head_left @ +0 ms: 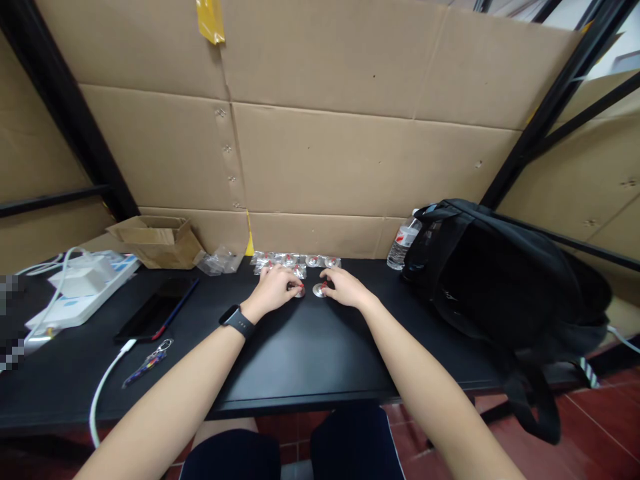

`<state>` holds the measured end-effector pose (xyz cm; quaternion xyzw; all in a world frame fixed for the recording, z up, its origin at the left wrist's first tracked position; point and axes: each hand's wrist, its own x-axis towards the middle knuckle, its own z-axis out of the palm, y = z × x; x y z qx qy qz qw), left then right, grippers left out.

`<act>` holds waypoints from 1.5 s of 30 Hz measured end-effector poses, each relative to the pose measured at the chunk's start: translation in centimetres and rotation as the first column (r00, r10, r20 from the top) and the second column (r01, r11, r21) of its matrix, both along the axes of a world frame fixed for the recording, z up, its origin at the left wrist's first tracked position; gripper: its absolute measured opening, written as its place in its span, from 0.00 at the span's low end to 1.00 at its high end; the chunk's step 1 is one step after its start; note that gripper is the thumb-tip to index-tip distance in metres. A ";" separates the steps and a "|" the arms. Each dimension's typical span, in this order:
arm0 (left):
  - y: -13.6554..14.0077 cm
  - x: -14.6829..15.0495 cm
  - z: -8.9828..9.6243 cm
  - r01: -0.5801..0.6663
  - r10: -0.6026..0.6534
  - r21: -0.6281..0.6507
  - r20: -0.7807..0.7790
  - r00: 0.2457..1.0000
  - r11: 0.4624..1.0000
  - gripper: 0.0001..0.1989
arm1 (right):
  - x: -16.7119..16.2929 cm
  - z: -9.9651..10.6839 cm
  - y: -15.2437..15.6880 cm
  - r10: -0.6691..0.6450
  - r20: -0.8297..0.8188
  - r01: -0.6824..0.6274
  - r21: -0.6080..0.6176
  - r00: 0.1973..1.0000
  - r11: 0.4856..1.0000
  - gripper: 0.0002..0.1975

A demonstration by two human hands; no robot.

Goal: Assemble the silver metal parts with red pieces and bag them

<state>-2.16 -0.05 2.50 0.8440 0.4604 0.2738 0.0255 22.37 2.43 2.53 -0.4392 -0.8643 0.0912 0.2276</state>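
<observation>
My left hand, with a dark watch on the wrist, has its fingers closed around the red top of a small round silver piece on the black table. Beside it, my right hand pinches the red part of a second silver disc, a short gap away. Both pieces are partly covered by my fingers, and their exact kind is too small to make out. Just behind my hands lie several similar red-and-silver pieces in clear plastic bags, set out in rows.
Left on the table are an open cardboard box, crumpled clear bags, a power strip, a cabled phone and a keychain. A water bottle and black backpack stand right. Cardboard walls the back.
</observation>
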 end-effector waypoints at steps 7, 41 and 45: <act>-0.2 0.2 0.1 -0.026 0.026 -0.007 -0.015 1.000 1.000 0.07 | -0.3 -0.3 0.2 -0.067 0.110 0.075 -0.073 0.992 0.994 0.04; 0.1 0.9 0.4 0.130 -0.074 -0.095 0.450 0.890 0.987 0.10 | -3.7 0.2 -2.2 -0.266 -0.855 -0.505 -0.485 0.446 0.714 0.19; 0.2 0.6 0.6 0.196 -0.126 -0.121 0.436 0.891 0.973 0.09 | -3.5 0.4 -2.2 -0.308 -0.844 -0.529 -0.520 0.440 0.671 0.20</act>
